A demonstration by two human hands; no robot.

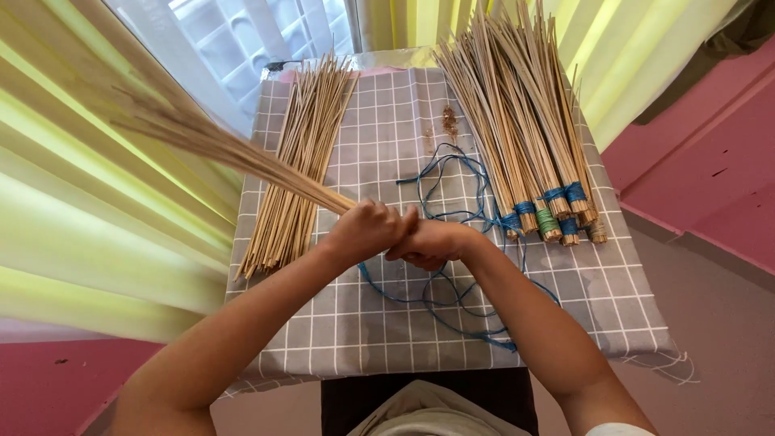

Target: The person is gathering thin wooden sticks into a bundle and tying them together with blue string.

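Grey checked cloth (363, 323) covers a small table at the centre of the frame, with yellow-green curtains (89, 210) at the left and top and pink walls (710, 153) at the right.

Completed work, as far as it shows: at the upper right of the cloth lies a stack of finished stick bundles (525, 137), fanned toward the top edge, their lower ends wrapped in blue and green cord. At least 5 bound ends can be counted; the exact number cannot be told, since the bundles overlap.

Remaining work: a loose pile of unbound sticks (300, 153) lies at the upper left of the cloth, so by my judgement a good share of the material is yet to be tied. Slack blue cord (452, 210) loops across the middle of the cloth and trails toward the lower right.

Work in hand: 1 bundle of sticks (202, 141) runs from the centre of the frame up to the upper left, blurred along its far end. The left hand (367, 230) is clenched tight around its lower end, fingers fully wrapped. The right hand (432, 242) presses against the left, fingers curled narrow; it appears to grip the bundle's tip or the cord, but which one cannot be told. The bundle's end is hidden inside the fists, so whether any binding is on it cannot be confirmed.
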